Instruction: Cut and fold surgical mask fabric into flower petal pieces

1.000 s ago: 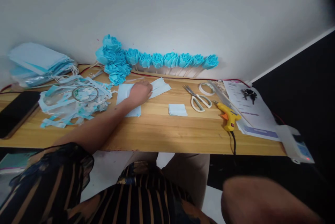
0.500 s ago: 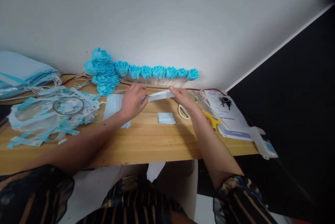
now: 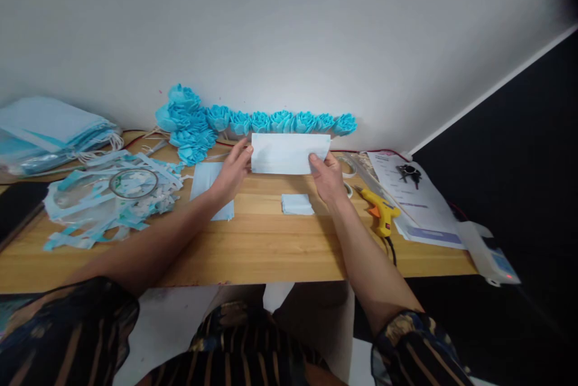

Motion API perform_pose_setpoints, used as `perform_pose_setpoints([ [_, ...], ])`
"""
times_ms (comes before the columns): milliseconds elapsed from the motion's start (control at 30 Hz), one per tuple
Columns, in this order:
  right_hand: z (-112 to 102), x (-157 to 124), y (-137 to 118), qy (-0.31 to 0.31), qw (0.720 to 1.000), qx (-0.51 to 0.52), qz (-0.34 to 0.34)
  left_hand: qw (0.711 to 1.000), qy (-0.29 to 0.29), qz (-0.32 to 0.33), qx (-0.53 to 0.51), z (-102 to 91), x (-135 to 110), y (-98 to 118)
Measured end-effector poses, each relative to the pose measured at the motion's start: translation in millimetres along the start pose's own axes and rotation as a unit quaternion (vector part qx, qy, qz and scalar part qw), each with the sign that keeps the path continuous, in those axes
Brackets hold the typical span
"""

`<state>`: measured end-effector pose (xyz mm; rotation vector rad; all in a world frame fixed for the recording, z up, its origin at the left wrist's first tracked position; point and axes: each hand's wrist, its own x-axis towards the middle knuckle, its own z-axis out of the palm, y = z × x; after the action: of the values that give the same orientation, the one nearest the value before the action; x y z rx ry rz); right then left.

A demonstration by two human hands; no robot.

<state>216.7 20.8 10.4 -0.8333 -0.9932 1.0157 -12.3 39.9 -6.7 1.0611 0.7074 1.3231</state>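
A pale blue-white rectangular sheet is held up flat above the table, between my two hands. My left hand pinches its left edge. On the lower right part of the sheet lies my right thumb, with the other fingers of my right hand behind it. Below, a small stack of folded light blue pieces rests on the wood. Larger light blue sheets lie partly hidden behind my left forearm. Beside my right wrist, scissors are mostly covered.
Several blue fabric flowers line the wall, with more heaped at their left. Left are cut strips, a tape roll and bagged blue sheets. Right are a yellow glue gun, papers, keys and a white device.
The sheet was a narrow tilted band and now faces me as a broad rectangle. My right hand has turned its thumb to the front. The camera view has shifted slightly left.
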Motion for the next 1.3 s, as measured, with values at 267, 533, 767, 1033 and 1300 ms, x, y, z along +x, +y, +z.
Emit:
perform_pose_setpoints([
  [267, -1.0, -3.6, 10.7, -0.026, 0.999, -0.034, 0.026, 0.999, 0.016, -0.016, -0.03, 2.9, -1.0, -2.1],
  [533, 2.2, -6.1, 9.5, -0.01, 0.998, -0.045, 0.04, 0.999, 0.033, 0.019, -0.026, -1.2, 1.1, -6.4],
  [767, 4.2, -7.8, 10.5, 0.001, 0.998, -0.03, 0.047, 1.0, 0.016, 0.01, -0.015, 1.3, -1.8, -3.1],
  [1033, 4.3, -5.5, 9.1, 0.022, 0.998, -0.032, 0.046, 1.0, -0.018, 0.001, -0.015, 4.4, -3.9, 0.7],
  [1300, 4.2, -6.3, 10.1, 0.018, 0.998, -0.028, 0.044, 1.0, 0.013, 0.002, -0.025, 4.3, -3.0, -1.1],
])
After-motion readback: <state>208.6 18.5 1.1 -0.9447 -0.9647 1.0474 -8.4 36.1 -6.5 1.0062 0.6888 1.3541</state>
